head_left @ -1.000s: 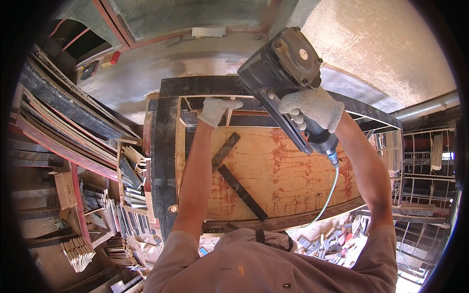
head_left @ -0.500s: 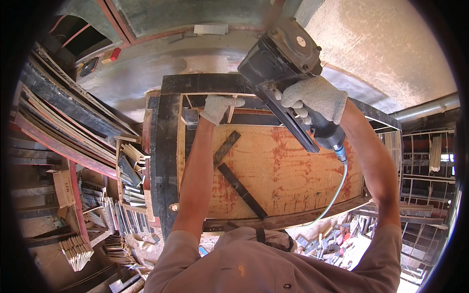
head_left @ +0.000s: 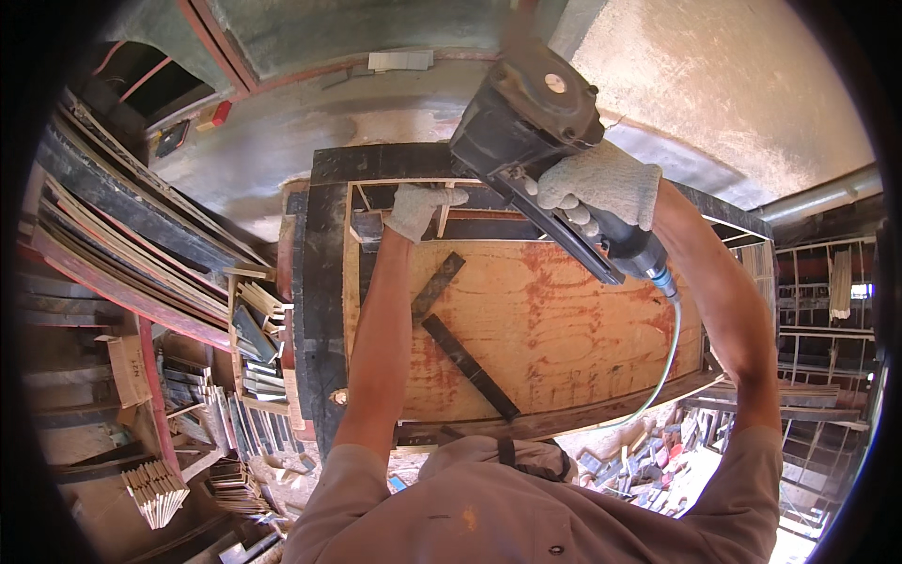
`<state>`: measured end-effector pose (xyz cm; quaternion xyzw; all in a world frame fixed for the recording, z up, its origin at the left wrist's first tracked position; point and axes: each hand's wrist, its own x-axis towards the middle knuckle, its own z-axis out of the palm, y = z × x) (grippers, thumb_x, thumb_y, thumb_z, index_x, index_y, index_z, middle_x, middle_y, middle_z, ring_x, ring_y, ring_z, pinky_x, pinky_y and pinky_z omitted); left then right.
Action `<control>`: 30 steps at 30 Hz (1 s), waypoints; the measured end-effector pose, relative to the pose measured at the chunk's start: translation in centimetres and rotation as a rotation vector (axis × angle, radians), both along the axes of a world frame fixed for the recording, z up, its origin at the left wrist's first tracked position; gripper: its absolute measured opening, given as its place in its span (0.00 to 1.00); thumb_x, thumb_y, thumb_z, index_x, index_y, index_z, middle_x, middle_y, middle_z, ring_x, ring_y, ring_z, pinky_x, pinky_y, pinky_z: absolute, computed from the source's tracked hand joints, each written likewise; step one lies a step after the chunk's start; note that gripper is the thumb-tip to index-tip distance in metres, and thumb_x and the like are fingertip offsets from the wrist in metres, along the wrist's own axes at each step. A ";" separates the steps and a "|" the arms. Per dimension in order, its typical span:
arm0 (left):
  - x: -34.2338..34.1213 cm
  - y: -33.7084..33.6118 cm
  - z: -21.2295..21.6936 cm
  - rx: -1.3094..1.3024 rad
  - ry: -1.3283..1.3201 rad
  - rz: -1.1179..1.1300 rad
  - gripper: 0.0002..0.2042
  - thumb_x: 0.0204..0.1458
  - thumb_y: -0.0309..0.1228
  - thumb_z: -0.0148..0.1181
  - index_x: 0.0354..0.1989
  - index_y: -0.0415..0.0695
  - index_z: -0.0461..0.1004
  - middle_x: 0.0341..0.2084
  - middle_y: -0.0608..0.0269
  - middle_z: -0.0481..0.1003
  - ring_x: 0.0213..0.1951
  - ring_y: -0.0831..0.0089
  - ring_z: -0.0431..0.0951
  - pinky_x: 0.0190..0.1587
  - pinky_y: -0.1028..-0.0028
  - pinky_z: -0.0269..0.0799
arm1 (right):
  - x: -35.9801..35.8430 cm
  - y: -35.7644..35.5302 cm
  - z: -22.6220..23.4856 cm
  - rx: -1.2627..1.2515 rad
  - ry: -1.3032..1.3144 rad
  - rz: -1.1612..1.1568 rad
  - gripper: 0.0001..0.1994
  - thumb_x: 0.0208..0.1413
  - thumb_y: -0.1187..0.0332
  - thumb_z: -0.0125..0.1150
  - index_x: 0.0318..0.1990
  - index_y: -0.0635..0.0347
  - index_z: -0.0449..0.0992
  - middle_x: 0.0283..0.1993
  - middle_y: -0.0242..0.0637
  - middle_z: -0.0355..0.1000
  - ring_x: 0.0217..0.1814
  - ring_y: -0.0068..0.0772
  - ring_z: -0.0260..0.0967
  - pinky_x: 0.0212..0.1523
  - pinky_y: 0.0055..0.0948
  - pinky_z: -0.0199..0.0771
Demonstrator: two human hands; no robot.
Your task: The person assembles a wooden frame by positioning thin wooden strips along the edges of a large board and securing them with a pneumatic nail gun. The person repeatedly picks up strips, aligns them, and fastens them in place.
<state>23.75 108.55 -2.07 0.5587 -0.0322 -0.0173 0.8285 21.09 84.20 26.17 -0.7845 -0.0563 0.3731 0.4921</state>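
Gripping nail gun (head_left: pixel 526 122), right hand (head_left: pixel 601 183); left hand (head_left: pixel 418 209) seemingly pressing frame edge (head_left: pixel 413 226).

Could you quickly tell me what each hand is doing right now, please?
Left hand: open, pressing on a wooden strip.
Right hand: closed around the nail gun.

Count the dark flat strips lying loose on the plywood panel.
2: one dark strip lies just below the left hand; the other runs diagonally toward the plywood panel's lower edge.
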 end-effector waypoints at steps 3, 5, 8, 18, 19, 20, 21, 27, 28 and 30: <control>-0.5 -0.2 1.1 -0.061 0.017 0.000 0.16 0.40 0.16 0.76 0.39 0.41 0.80 0.34 0.61 0.80 0.37 0.67 0.81 0.41 0.67 0.82 | -1.1 -1.6 0.2 0.039 0.076 -0.116 0.06 0.54 0.71 0.67 0.29 0.60 0.77 0.19 0.23 0.63 0.18 0.17 0.62 0.18 0.22 0.64; -1.0 -1.1 2.3 -0.046 0.017 0.025 0.16 0.41 0.16 0.75 0.39 0.41 0.79 0.33 0.60 0.80 0.37 0.66 0.81 0.39 0.67 0.82 | -2.6 -4.2 0.3 0.071 0.147 -0.245 0.07 0.56 0.71 0.67 0.27 0.61 0.76 0.20 0.24 0.62 0.21 0.17 0.63 0.21 0.23 0.65; -0.8 -0.6 1.1 0.051 -0.134 -0.022 0.13 0.46 0.21 0.74 0.39 0.39 0.78 0.32 0.59 0.80 0.34 0.65 0.81 0.36 0.67 0.81 | -4.4 -9.1 1.0 0.043 -0.134 -0.108 0.09 0.56 0.71 0.66 0.25 0.60 0.74 0.20 0.25 0.61 0.21 0.18 0.63 0.21 0.23 0.63; 0.4 -6.6 3.9 -0.253 0.128 0.572 0.14 0.55 0.34 0.73 0.44 0.37 0.83 0.39 0.64 0.82 0.38 0.75 0.80 0.41 0.72 0.77 | -5.2 -20.4 1.3 -0.029 -0.015 -0.427 0.03 0.51 0.72 0.63 0.29 0.59 0.75 0.19 0.24 0.58 0.18 0.20 0.58 0.18 0.26 0.63; 0.9 -6.1 3.3 -0.222 0.061 0.561 0.15 0.55 0.32 0.72 0.46 0.37 0.83 0.42 0.63 0.82 0.39 0.73 0.81 0.42 0.73 0.79 | -4.5 -21.4 0.6 -0.053 0.002 -0.429 0.03 0.50 0.72 0.63 0.29 0.59 0.75 0.19 0.24 0.59 0.18 0.20 0.57 0.18 0.26 0.62; 1.0 -5.8 3.3 -0.244 0.080 0.556 0.14 0.55 0.32 0.72 0.46 0.37 0.83 0.41 0.63 0.82 0.39 0.73 0.81 0.42 0.73 0.79 | -3.9 -22.1 -0.1 -0.071 0.021 -0.424 0.03 0.50 0.73 0.64 0.29 0.58 0.74 0.19 0.24 0.59 0.18 0.20 0.57 0.17 0.26 0.61; 1.1 -5.6 3.2 -0.267 0.098 0.551 0.14 0.55 0.31 0.72 0.47 0.37 0.82 0.41 0.63 0.82 0.38 0.73 0.81 0.41 0.74 0.79 | -3.5 -22.6 -0.5 -0.039 0.022 -0.409 0.06 0.49 0.73 0.64 0.26 0.57 0.72 0.19 0.25 0.61 0.17 0.19 0.58 0.17 0.25 0.61; 1.5 -4.7 2.8 -0.282 0.118 0.581 0.11 0.56 0.28 0.70 0.46 0.39 0.82 0.40 0.64 0.81 0.37 0.72 0.82 0.38 0.73 0.80 | -0.7 -24.0 -2.1 0.017 -0.047 -0.279 0.06 0.48 0.75 0.64 0.25 0.56 0.73 0.18 0.24 0.58 0.15 0.18 0.54 0.15 0.24 0.57; 1.5 -4.4 2.5 -0.301 0.118 0.575 0.11 0.56 0.28 0.70 0.46 0.39 0.82 0.41 0.63 0.81 0.38 0.72 0.82 0.39 0.73 0.80 | -0.2 -24.1 -2.2 0.017 -0.027 -0.275 0.05 0.48 0.75 0.64 0.25 0.56 0.73 0.17 0.24 0.58 0.15 0.18 0.54 0.15 0.24 0.57; 1.3 -4.4 2.5 -0.343 0.120 0.557 0.12 0.55 0.28 0.70 0.46 0.39 0.82 0.42 0.63 0.81 0.39 0.72 0.82 0.41 0.73 0.80 | 0.8 -24.1 -2.5 0.043 -0.047 -0.211 0.05 0.47 0.75 0.64 0.26 0.56 0.73 0.17 0.24 0.59 0.14 0.18 0.55 0.14 0.23 0.56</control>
